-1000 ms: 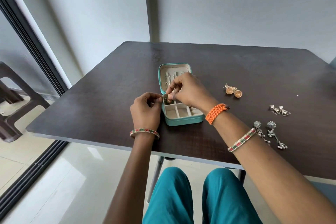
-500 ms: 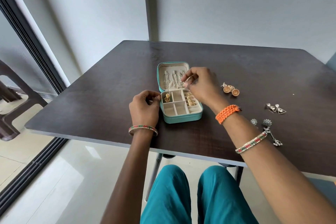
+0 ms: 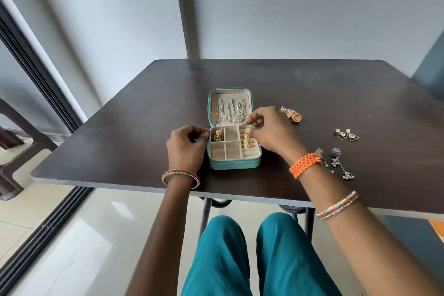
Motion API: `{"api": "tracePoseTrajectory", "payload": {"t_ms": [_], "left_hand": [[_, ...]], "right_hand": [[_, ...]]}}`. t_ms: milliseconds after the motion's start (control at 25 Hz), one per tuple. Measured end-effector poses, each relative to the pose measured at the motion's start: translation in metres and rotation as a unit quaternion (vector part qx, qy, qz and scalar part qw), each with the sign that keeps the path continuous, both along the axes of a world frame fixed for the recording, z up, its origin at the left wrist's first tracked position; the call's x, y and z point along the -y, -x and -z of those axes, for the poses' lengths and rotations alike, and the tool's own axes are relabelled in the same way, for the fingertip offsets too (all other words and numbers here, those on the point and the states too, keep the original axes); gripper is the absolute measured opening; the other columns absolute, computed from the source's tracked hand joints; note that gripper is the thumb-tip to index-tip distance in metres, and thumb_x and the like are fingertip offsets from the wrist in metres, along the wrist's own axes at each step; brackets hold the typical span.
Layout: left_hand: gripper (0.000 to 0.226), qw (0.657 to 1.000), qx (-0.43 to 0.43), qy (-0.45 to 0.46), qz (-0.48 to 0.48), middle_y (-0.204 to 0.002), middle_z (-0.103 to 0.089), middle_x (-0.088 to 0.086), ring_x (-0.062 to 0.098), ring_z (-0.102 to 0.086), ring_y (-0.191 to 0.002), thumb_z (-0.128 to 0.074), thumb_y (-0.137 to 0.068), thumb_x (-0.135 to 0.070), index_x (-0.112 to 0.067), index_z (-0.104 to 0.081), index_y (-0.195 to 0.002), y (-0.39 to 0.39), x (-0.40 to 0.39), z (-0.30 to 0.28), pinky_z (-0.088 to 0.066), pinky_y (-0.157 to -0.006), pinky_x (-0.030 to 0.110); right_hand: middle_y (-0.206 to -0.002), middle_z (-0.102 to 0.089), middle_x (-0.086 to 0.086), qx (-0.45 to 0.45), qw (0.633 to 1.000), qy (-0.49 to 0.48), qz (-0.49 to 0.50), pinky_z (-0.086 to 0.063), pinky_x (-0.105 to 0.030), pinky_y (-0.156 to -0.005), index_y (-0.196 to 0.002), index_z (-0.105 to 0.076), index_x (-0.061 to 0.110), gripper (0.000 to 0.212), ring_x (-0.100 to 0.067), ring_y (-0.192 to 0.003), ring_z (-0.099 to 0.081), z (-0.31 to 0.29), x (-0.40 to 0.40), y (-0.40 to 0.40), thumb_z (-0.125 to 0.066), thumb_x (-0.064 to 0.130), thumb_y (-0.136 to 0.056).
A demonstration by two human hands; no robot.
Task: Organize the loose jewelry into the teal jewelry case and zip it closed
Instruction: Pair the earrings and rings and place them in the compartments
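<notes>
The teal jewelry case (image 3: pixel 234 164) lies open on the dark table (image 3: pixel 120 151), its lid flat behind it. Several silver chains (image 3: pixel 231 112) hang in the lid. A gold earring (image 3: pixel 218 136) sits in the back left compartment, and gold pieces (image 3: pixel 247 141) fill the right column. My left hand (image 3: pixel 186 146) is curled against the case's left back corner, pinching its rim. My right hand (image 3: pixel 269 130) rests at the right rim near the hinge, fingertips pinched together. Whether they hold anything is hidden.
Loose on the table to the right lie gold dome earrings (image 3: pixel 292 114), silver triangle earrings (image 3: pixel 346 134) and long silver dangle earrings (image 3: pixel 336 160) beside my right wrist. A brown plastic chair (image 3: pixel 14 151) stands at the left past the table edge.
My right hand has left the back left compartment, passed by the lid's right side and come down at the case's right rim. My left hand has stayed at the left corner.
</notes>
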State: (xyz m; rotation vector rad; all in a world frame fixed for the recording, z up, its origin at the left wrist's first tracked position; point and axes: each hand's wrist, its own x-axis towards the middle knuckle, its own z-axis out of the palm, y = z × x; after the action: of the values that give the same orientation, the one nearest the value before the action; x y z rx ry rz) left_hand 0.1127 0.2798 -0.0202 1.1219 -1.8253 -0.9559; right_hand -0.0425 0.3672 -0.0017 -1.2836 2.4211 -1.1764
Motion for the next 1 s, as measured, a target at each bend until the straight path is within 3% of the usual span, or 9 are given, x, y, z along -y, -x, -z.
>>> {"api": "tracePoseTrajectory", "payload": {"t_ms": [120, 200, 440, 520, 600, 720, 840, 1000], "left_hand": [[0.008, 1.000, 0.015, -0.008, 0.018, -0.074, -0.065, -0.006, 0.003, -0.058, -0.069, -0.063, -0.085, -0.013, -0.016, -0.071, -0.083, 0.001, -0.001, -0.007, -0.046, -0.062, 0.016], [0.008, 0.999, 0.029, 0.006, 0.027, -0.071, -0.062, -0.009, 0.001, -0.056, -0.065, -0.061, -0.087, -0.017, -0.017, -0.068, -0.085, 0.006, -0.001, -0.016, -0.045, -0.060, 0.020], [0.011, 0.985, 0.142, 0.088, 0.050, -0.083, -0.064, -0.001, 0.026, -0.063, -0.084, -0.056, -0.087, -0.025, -0.018, -0.064, -0.087, 0.028, -0.003, -0.033, -0.051, -0.073, 0.036], [0.014, 0.971, 0.173, 0.160, 0.031, -0.092, -0.067, 0.006, 0.032, -0.060, -0.089, -0.053, -0.087, -0.022, -0.016, -0.065, -0.091, 0.033, -0.008, -0.035, -0.046, -0.075, 0.038], [0.017, 0.936, 0.218, 0.275, -0.004, -0.095, -0.065, 0.011, 0.037, -0.055, -0.093, -0.050, -0.088, -0.020, -0.014, -0.065, -0.092, 0.042, -0.020, -0.041, -0.039, -0.078, 0.040], [0.018, 0.912, 0.143, 0.379, 0.069, -0.088, -0.066, 0.010, 0.036, -0.057, -0.086, -0.049, -0.087, -0.020, -0.013, -0.065, -0.087, 0.068, -0.058, -0.051, -0.042, -0.075, 0.040], [0.021, 0.905, 0.094, 0.334, 0.248, -0.097, -0.067, 0.013, 0.035, -0.061, -0.090, -0.046, -0.089, -0.012, -0.009, -0.063, -0.101, 0.101, -0.093, -0.043, -0.048, -0.077, 0.040], [0.023, 0.905, 0.188, 0.266, 0.274, -0.104, -0.063, 0.014, 0.035, -0.058, -0.099, -0.045, -0.094, -0.021, -0.006, -0.059, -0.105, 0.117, -0.111, -0.011, -0.049, -0.079, 0.045]], "right_hand": [[-0.075, -0.064, 0.002, 0.074, 0.997, 0.004, -0.025, -0.052, -0.021, -0.062, -0.081, -0.066, 0.021, 0.010, -0.011, -0.073, -0.061, -0.003, -0.010, 0.008, -0.070, 0.012, -0.082], [-0.077, -0.065, -0.004, 0.119, 0.993, 0.012, -0.025, -0.054, -0.029, -0.057, -0.076, -0.066, 0.025, 0.016, -0.014, -0.075, -0.063, -0.006, -0.015, 0.018, -0.068, 0.012, -0.084], [-0.075, -0.063, -0.002, 0.171, 0.984, 0.043, 0.002, -0.049, -0.023, -0.054, -0.087, -0.067, 0.015, 0.012, -0.007, -0.066, -0.059, -0.031, -0.055, 0.052, -0.061, 0.004, -0.088], [-0.076, -0.065, -0.002, 0.168, 0.985, 0.034, 0.023, -0.049, -0.022, -0.055, -0.090, -0.068, 0.013, 0.012, -0.007, -0.067, -0.059, -0.038, -0.081, 0.066, -0.061, 0.003, -0.088], [-0.077, -0.066, -0.002, 0.163, 0.985, 0.019, 0.046, -0.049, -0.019, -0.053, -0.094, -0.068, 0.011, 0.014, -0.008, -0.068, -0.059, -0.036, -0.110, 0.079, -0.058, 0.002, -0.089], [-0.079, -0.064, -0.006, 0.164, 0.984, -0.006, 0.071, -0.048, -0.014, -0.049, -0.100, -0.067, 0.002, 0.014, -0.010, -0.066, -0.057, -0.027, -0.145, 0.090, -0.055, 0.000, -0.091], [-0.075, -0.063, -0.009, 0.170, 0.981, -0.012, 0.095, -0.048, -0.014, -0.051, -0.097, -0.068, -0.001, 0.013, -0.012, -0.064, -0.054, -0.007, -0.156, 0.089, -0.060, 0.006, -0.090], [-0.068, -0.068, 0.002, 0.057, 0.991, 0.002, 0.118, -0.045, -0.026, -0.065, -0.078, -0.074, 0.019, 0.006, -0.008, -0.064, -0.057, 0.016, -0.150, 0.084, -0.073, 0.024, -0.080]]}}
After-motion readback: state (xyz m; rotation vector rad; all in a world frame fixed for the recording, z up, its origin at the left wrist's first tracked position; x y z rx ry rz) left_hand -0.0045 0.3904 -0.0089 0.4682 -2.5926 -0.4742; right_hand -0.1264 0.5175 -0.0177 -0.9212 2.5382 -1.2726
